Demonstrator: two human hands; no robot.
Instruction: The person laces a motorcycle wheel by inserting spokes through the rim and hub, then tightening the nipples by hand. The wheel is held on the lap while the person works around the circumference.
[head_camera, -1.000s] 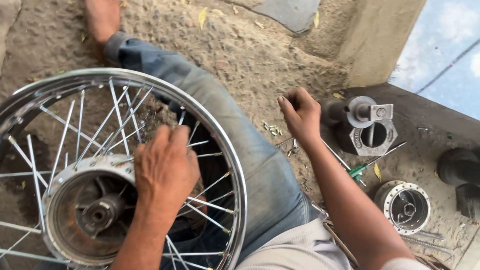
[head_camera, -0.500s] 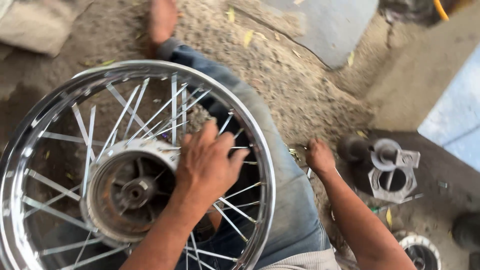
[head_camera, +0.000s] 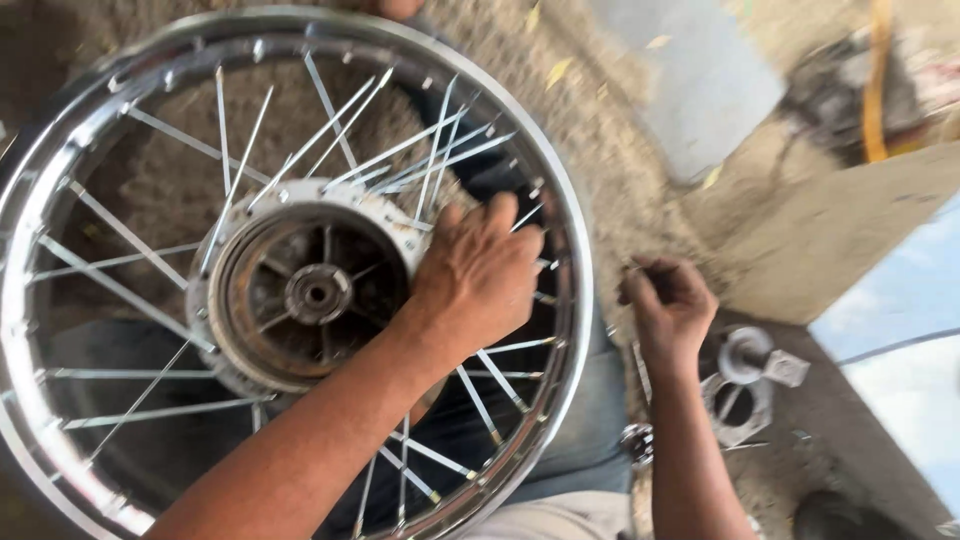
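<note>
A chrome spoked wheel rim (head_camera: 572, 250) lies across my lap, its rusty brown hub (head_camera: 315, 295) facing up. My left hand (head_camera: 480, 275) rests on the spokes (head_camera: 440, 160) just right of the hub, fingers curled down among them. My right hand (head_camera: 670, 300) is off the wheel's right side, above the dirt, with its fingers pinched on a small thin metal piece that is blurred.
My leg in blue jeans (head_camera: 590, 440) lies under the wheel. Grey metal hub parts (head_camera: 750, 375) sit on the ground right of my right hand. A concrete step (head_camera: 830, 240) and a grey slab (head_camera: 700, 90) lie beyond on sandy ground.
The view has swung left and closer, so the wheel fills the frame. My left hand stays on the spokes by the hub. My right hand has lifted from the ground parts with fingers pinched.
</note>
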